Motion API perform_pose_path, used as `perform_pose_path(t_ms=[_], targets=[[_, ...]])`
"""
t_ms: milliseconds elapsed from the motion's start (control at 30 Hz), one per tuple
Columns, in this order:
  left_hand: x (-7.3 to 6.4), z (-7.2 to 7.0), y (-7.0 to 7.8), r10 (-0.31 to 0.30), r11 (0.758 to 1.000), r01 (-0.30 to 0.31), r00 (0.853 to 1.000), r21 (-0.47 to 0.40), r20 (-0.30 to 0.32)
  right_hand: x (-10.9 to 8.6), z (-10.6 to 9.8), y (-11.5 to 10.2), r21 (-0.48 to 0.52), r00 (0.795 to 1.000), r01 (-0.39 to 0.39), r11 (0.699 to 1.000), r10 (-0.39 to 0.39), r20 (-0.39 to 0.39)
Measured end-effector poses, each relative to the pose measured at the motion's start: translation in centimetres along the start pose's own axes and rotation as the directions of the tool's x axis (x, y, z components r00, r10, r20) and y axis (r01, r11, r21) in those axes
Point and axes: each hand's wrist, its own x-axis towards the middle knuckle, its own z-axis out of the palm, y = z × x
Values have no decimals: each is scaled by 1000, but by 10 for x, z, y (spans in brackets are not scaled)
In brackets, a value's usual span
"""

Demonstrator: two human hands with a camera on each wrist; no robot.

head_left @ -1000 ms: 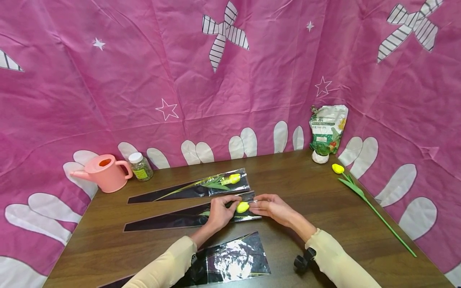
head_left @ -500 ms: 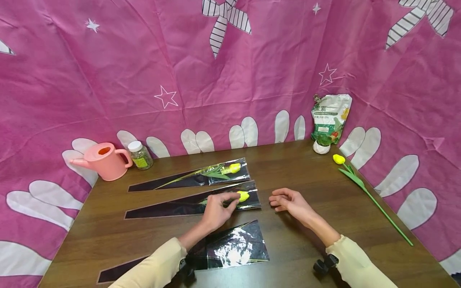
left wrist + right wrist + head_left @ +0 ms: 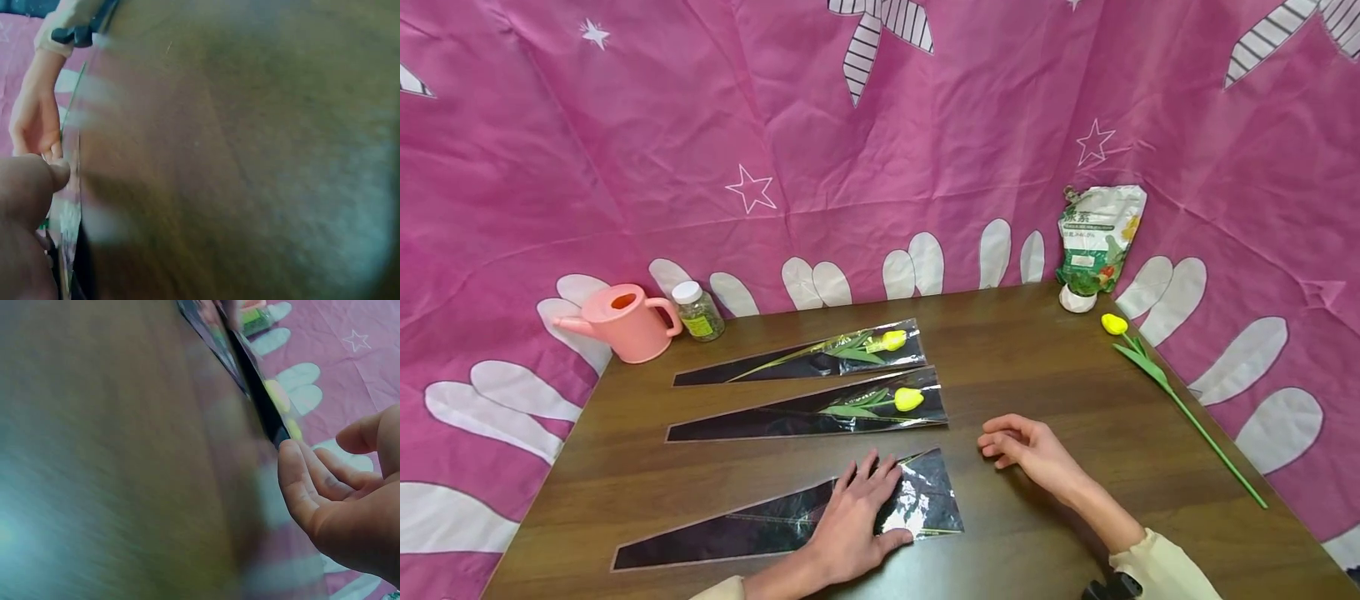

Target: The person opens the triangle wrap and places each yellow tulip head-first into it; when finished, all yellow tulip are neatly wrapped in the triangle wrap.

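Note:
My left hand [image 3: 853,521] rests with fingers spread on the nearest black flower sleeve [image 3: 722,533], a long tapered pouch with a shiny clear wide end. Beyond it, the middle sleeve [image 3: 737,422] has a yellow tulip [image 3: 908,400] lying in its wide end. The far sleeve [image 3: 760,364] holds another yellow tulip [image 3: 891,340]. To the right of the sleeves, my right hand [image 3: 1026,450] is held over the table with loosely bent fingers and nothing in them. In the right wrist view the right hand [image 3: 337,500] also holds nothing.
A single yellow tulip [image 3: 1172,396] with a long green stem lies along the table's right edge. A pink watering can [image 3: 632,329] and a lidded jar [image 3: 700,317] stand back left. A white-green bag [image 3: 1097,237] and a small potted plant [image 3: 1078,297] stand back right.
My left hand has left the middle sleeve and its tulip and come down flat on the nearest sleeve. My right hand has drawn away to the right from the middle sleeve's wide end.

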Motion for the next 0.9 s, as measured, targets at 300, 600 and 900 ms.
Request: perform_pose_path(t_ms=[300, 600, 900], targets=[[10, 16, 0, -15, 999, 15, 1000, -48, 9, -12, 18, -3, 5, 999, -17, 1000, 17, 28], [17, 24, 3, 35, 997, -42, 994, -64, -103, -19, 22, 1, 44, 1000, 5, 999, -6, 29], [18, 28, 2, 3, 992, -16, 995, -124, -100, -23, 28, 6, 102, 996, 76, 992, -80, 36]])
